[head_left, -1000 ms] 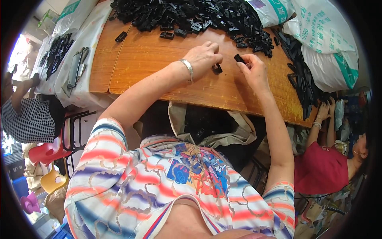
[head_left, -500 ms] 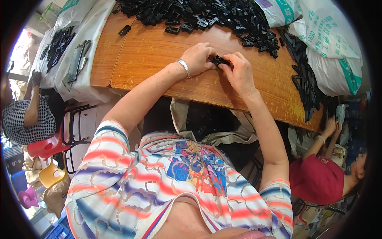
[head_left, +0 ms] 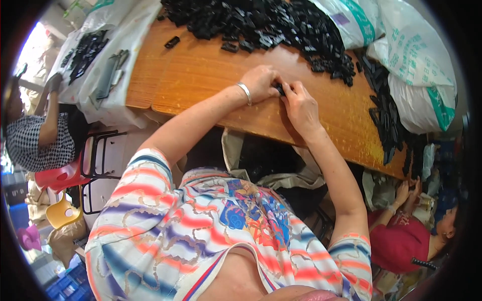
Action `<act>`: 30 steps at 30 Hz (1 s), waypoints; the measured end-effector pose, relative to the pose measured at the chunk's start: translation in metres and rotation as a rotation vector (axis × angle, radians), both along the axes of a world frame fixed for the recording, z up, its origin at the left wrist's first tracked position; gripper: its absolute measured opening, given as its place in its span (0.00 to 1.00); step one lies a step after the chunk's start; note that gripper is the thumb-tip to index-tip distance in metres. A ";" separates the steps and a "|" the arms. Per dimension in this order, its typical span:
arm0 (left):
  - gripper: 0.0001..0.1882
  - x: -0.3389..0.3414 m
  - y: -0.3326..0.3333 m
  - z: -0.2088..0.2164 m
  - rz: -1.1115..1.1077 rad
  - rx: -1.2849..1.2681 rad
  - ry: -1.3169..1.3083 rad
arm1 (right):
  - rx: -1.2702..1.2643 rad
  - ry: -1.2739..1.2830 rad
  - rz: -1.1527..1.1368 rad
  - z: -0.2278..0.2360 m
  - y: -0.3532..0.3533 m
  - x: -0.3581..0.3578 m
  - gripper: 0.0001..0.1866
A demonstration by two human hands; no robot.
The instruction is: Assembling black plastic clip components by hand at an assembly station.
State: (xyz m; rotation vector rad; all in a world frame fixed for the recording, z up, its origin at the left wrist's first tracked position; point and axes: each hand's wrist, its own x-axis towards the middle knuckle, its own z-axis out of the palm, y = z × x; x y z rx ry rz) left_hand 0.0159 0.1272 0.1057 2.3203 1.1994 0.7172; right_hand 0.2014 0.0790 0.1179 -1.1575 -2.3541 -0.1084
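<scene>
Over the wooden table (head_left: pixel 201 75), a small black plastic part (head_left: pixel 280 89) is pinched between my two hands, mostly covered by fingers. My left hand (head_left: pixel 261 84), with a silver bracelet at the wrist, closes on its left end. Fingers of my right hand (head_left: pixel 301 104) press on it from the right. Beyond my hands spreads a large heap of black plastic parts (head_left: pixel 261 25). One loose black part (head_left: pixel 171 42) lies apart from the heap, to the left.
Longer black pieces (head_left: pixel 384 120) lie along the table's right side, beside white sacks (head_left: pixel 416 70). An open cloth bag (head_left: pixel 232 150) hangs below the table's near edge. Co-workers sit at the left (head_left: pixel 37 140) and right (head_left: pixel 401 241). A cloth-covered table (head_left: pixel 120 95) stands at the left.
The view has shifted slightly, so the table sits a little lower and further right. My hands have drawn closer together, covering more of the black part.
</scene>
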 end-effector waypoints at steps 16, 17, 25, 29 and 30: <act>0.14 -0.060 0.049 0.004 0.387 0.422 0.192 | -0.347 0.185 0.094 -0.014 -0.132 0.019 0.16; 0.11 -0.057 0.049 0.004 0.383 0.454 0.188 | -0.313 0.219 0.115 -0.008 -0.128 0.016 0.14; 0.14 -0.025 0.023 0.013 0.178 0.394 0.018 | -0.114 0.277 -0.107 0.021 -0.009 0.057 0.09; 0.15 -0.013 0.021 0.012 0.135 0.389 -0.029 | -0.043 0.143 -0.306 0.011 0.059 0.075 0.13; 0.16 -0.011 0.019 0.012 0.127 0.415 -0.032 | -0.042 0.120 -0.350 0.010 0.071 0.076 0.14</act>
